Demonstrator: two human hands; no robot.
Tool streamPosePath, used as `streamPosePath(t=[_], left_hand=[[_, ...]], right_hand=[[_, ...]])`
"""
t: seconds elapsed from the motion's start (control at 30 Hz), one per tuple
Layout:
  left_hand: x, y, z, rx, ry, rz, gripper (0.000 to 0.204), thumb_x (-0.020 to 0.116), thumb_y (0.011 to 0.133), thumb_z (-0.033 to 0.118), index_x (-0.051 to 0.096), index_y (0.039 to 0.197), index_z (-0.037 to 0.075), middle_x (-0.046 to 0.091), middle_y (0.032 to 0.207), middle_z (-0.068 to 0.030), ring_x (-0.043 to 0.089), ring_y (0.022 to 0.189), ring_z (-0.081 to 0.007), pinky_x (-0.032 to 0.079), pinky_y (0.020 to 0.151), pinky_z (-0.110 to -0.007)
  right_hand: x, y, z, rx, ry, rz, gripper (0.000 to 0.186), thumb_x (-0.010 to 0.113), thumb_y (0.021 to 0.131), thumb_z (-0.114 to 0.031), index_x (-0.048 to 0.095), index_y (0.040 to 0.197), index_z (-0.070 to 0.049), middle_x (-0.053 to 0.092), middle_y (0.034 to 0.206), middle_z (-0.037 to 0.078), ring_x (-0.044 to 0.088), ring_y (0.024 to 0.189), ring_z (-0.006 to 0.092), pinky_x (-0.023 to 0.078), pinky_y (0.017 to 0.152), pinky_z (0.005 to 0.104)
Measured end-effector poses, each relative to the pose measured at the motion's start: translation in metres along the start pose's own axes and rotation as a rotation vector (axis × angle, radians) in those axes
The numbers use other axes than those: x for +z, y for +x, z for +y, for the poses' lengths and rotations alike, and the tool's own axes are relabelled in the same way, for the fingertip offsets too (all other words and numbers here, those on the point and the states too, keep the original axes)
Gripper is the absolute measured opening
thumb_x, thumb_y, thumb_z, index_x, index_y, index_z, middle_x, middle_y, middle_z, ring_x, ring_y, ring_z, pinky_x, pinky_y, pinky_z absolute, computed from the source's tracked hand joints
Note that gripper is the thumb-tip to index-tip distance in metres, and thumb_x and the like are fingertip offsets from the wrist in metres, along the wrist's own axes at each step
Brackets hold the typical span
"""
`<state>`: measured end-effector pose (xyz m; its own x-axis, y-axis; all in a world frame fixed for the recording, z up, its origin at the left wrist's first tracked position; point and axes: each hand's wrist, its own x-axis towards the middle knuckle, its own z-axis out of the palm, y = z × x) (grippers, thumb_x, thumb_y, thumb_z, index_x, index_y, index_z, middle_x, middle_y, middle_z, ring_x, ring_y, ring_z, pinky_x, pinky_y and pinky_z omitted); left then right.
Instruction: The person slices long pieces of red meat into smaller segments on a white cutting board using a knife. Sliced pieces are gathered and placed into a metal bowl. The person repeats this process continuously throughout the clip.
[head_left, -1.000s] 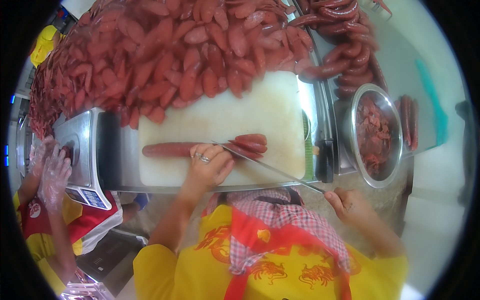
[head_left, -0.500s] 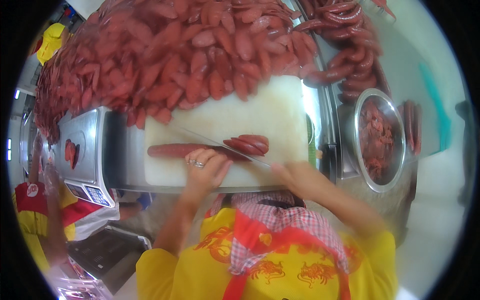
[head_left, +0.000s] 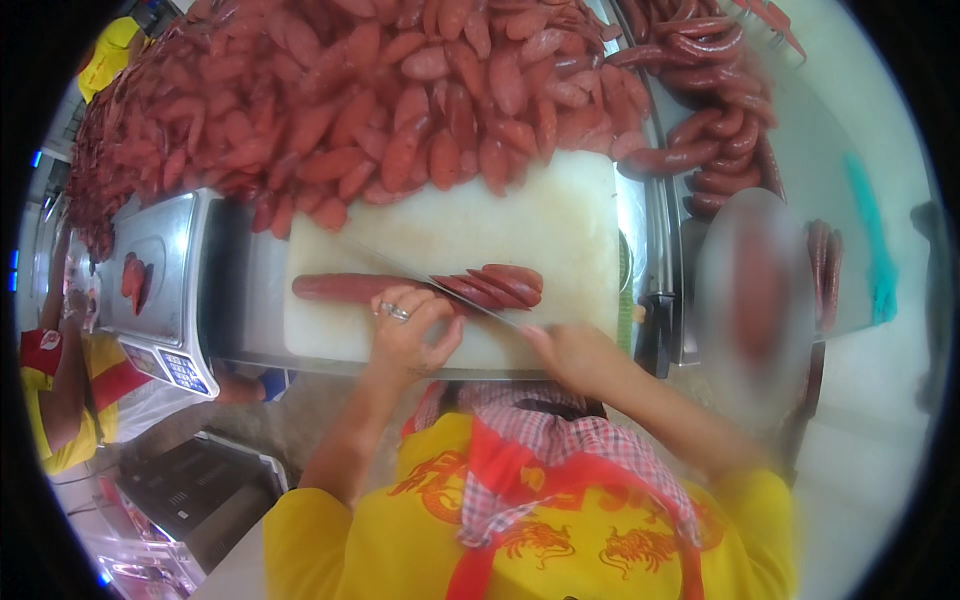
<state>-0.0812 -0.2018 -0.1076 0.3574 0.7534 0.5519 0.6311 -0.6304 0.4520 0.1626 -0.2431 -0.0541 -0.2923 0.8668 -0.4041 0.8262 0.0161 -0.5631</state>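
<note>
A long red sausage [head_left: 345, 288] lies across a white cutting board [head_left: 520, 225]. My left hand [head_left: 408, 328], with rings on a finger, presses down on its right part. My right hand [head_left: 570, 352] grips a long knife [head_left: 420, 276] whose blade crosses the sausage diagonally beside my left fingers. Several slanted slices [head_left: 505, 284] lie just right of the blade.
A big heap of red sausages [head_left: 350, 110] covers the table beyond the board, with more links [head_left: 720, 130] at the right. A metal scale [head_left: 150, 270] stands at the left with a few slices on it. Another person in yellow [head_left: 60, 400] is at the far left.
My right hand has come in from the lower right to the board's front edge, bringing the knife onto the sausage. The left hand stays on the sausage.
</note>
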Motion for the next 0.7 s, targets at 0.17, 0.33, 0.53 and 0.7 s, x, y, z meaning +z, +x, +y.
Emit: streamPosePath(t=[0.17, 0.33, 0.53, 0.7], left_hand=[[-0.009, -0.002, -0.008, 0.017, 0.068, 0.055, 0.026, 0.077, 0.065, 0.011, 0.063, 0.087, 0.013, 0.059, 0.094, -0.0041, 0.055, 0.092, -0.0250, 0.039, 0.082, -0.038], [-0.014, -0.005, -0.016, -0.019, 0.064, 0.007, 0.029, 0.077, 0.062, 0.009, 0.063, 0.087, 0.013, 0.059, 0.094, -0.0040, 0.055, 0.092, -0.0252, 0.038, 0.084, -0.039], [-0.012, -0.004, -0.012, -0.045, 0.027, 0.050, 0.024, 0.075, 0.065, 0.012, 0.062, 0.085, 0.012, 0.060, 0.091, -0.0032, 0.056, 0.089, -0.0249, 0.038, 0.081, -0.038], [-0.015, -0.006, -0.010, 0.000, 0.095, 0.058, 0.022, 0.075, 0.066, 0.012, 0.062, 0.085, 0.013, 0.060, 0.090, -0.0026, 0.056, 0.089, -0.0245, 0.038, 0.081, -0.038]], right_hand=[[-0.004, 0.011, -0.008, -0.029, 0.140, 0.002, 0.059, 0.037, 0.100, -0.047, 0.064, 0.089, 0.005, 0.062, 0.075, 0.028, 0.060, 0.070, 0.0466, 0.048, 0.064, 0.0524], [-0.045, -0.101, -0.006, 0.249, 0.120, -0.022, 0.063, 0.038, 0.099, -0.049, 0.065, 0.083, 0.005, 0.061, 0.070, 0.029, 0.061, 0.071, 0.0470, 0.050, 0.065, 0.0495], [-0.023, -0.090, 0.001, 0.262, 0.032, -0.034, 0.057, 0.041, 0.099, -0.048, 0.066, 0.087, 0.002, 0.063, 0.071, 0.027, 0.062, 0.071, 0.0467, 0.050, 0.065, 0.0506], [0.019, 0.018, -0.016, -0.118, 0.006, 0.056, 0.055, 0.040, 0.101, -0.041, 0.066, 0.083, 0.005, 0.061, 0.070, 0.027, 0.061, 0.068, 0.0471, 0.049, 0.062, 0.0535]])
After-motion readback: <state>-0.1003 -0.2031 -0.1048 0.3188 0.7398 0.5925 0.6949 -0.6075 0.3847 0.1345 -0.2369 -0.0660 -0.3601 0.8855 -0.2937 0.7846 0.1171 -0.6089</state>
